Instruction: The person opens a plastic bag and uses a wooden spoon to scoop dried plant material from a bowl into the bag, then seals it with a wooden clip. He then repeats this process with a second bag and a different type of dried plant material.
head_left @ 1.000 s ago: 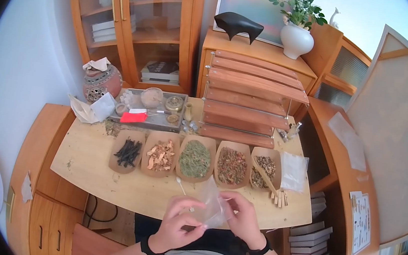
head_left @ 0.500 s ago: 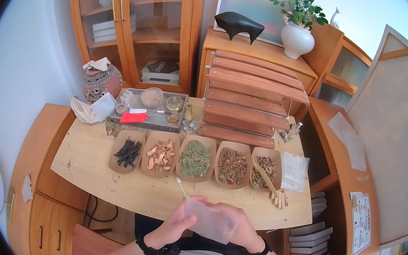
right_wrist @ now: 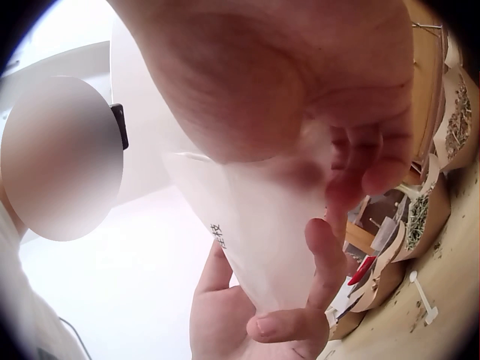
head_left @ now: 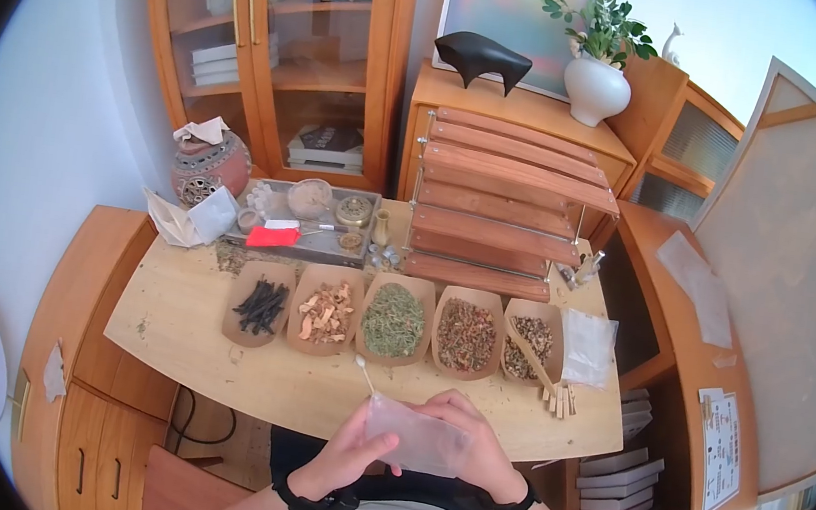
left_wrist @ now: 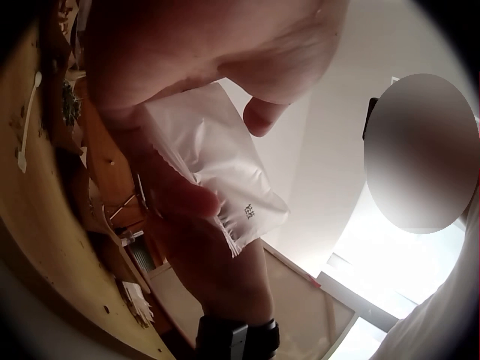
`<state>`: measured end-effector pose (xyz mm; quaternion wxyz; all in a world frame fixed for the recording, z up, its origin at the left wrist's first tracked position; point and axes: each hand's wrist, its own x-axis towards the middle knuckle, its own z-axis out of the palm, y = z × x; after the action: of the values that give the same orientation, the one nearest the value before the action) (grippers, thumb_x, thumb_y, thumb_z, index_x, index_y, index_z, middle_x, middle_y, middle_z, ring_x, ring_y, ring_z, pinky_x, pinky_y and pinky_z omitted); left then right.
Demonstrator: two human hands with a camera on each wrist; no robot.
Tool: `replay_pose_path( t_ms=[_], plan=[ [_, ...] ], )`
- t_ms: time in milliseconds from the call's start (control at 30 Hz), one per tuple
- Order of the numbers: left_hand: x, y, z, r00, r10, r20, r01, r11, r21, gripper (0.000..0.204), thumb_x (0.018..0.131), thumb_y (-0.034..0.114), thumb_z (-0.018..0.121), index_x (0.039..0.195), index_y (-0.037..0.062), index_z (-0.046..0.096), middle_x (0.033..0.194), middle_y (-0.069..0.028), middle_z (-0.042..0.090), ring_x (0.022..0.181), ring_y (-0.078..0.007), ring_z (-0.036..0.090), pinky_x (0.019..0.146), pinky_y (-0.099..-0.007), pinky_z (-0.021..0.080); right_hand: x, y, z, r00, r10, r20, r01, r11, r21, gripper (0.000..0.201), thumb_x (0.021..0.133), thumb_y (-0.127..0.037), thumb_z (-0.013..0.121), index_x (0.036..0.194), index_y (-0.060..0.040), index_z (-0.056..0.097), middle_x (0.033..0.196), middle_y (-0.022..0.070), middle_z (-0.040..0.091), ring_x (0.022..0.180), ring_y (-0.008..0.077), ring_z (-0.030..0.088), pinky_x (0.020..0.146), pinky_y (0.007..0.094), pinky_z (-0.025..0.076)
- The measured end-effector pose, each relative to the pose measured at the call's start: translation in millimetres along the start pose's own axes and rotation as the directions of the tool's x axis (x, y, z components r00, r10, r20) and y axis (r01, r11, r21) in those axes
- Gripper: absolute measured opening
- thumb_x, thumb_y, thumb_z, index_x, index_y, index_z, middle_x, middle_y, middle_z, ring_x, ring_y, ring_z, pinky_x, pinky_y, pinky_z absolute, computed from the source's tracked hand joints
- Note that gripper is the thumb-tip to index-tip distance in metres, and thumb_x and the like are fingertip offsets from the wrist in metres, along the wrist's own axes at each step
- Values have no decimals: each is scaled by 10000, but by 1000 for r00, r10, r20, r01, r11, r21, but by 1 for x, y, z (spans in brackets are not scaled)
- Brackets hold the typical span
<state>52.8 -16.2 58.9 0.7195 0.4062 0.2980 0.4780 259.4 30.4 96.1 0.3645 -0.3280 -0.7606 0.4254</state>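
A small translucent plastic bag [head_left: 416, 435] is stretched between both hands, low over the desk's front edge. My left hand [head_left: 352, 453] pinches one end, its thumb lying across the near face. At the other end my right hand [head_left: 481, 453] grips the bag, fingers curled behind it. A small dark printed mark shows on the bag [left_wrist: 225, 161] in the left wrist view. In the right wrist view, the left thumb [right_wrist: 285, 325] presses on the bag's lower end. Just beyond the hands lies a small white spoon [head_left: 366, 371] on the desk.
Paper trays in a row hold black strips [head_left: 261, 307], pale chips [head_left: 326, 312], green herb [head_left: 393, 321], and reddish and mixed dried bits. Flat plastic bags [head_left: 587, 346] and wooden clips [head_left: 559, 398] lie at the right. Behind stand a tool tray [head_left: 313, 247] and wooden rack [head_left: 493, 216].
The bag was crumpled and upright between the fingertips; it now lies spread wide across both hands. The hands have come closer around it, and the head view has shifted slightly.
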Motion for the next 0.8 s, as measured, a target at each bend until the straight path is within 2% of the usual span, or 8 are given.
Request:
replay_pose_path(
  t_ms=[67,133,267,367,467,567,667,800],
  plan=[
    [-3,-3,-1,999,33,-19,-30,990,134,526,975,211,631,1379,21,352,1268,-127,519,1064,-205,606,781,-334,547,0,3,-1,1000,4,18,-4,1000,9,399,765,73,622,1146,-37,660,1039,114,609,979,295,615,875,353,497],
    [0,-6,2,965,261,-15,-235,890,392,649,941,241,681,1426,23,309,1340,-161,473,1160,-244,563,870,-365,526,-2,8,-1,1000,7,3,-7,1000,10,379,770,57,622,1137,-32,653,1027,120,617,977,294,620,875,349,495],
    [1,22,15,857,509,77,-332,433,838,842,863,331,765,1479,23,282,1462,-236,361,1339,-360,428,1055,-461,428,-4,12,-3,995,62,-77,-59,997,40,337,784,20,617,1118,-14,643,1008,130,623,956,289,630,868,335,493],
    [1,35,25,833,451,322,-364,9,931,864,812,378,796,1455,19,345,1473,-261,350,1370,-427,368,1112,-501,363,-4,7,-6,984,137,-116,-136,991,20,313,827,4,593,1138,-9,630,1026,129,630,961,250,637,866,325,494],
    [5,32,32,813,353,463,-451,-121,884,951,734,403,839,1447,25,335,1489,-257,327,1393,-461,315,1132,-545,318,-7,8,-1,963,248,-105,-229,959,165,323,870,1,560,1190,-15,603,1062,122,644,972,212,640,863,321,499],
    [8,30,33,829,300,473,-427,-209,880,959,692,355,851,1440,35,343,1484,-245,345,1388,-436,337,1130,-530,329,-7,-4,-2,974,212,-76,-196,965,176,358,888,4,522,1242,-25,573,1079,117,657,961,193,646,843,325,512],
    [9,26,30,849,319,421,-401,-131,907,945,672,314,848,1430,37,356,1455,-219,385,1370,-421,369,1125,-506,341,-14,-5,-2,930,364,52,-361,880,308,402,871,12,505,1267,-33,561,1057,119,665,916,197,659,805,330,528],
    [-2,27,35,861,326,391,-377,-107,920,932,668,270,852,1428,41,363,1396,-193,428,1335,-403,412,1100,-487,372,-22,9,2,941,329,72,-337,906,256,406,864,14,494,1259,-41,569,1006,133,671,866,193,664,753,325,535]
  ],
)
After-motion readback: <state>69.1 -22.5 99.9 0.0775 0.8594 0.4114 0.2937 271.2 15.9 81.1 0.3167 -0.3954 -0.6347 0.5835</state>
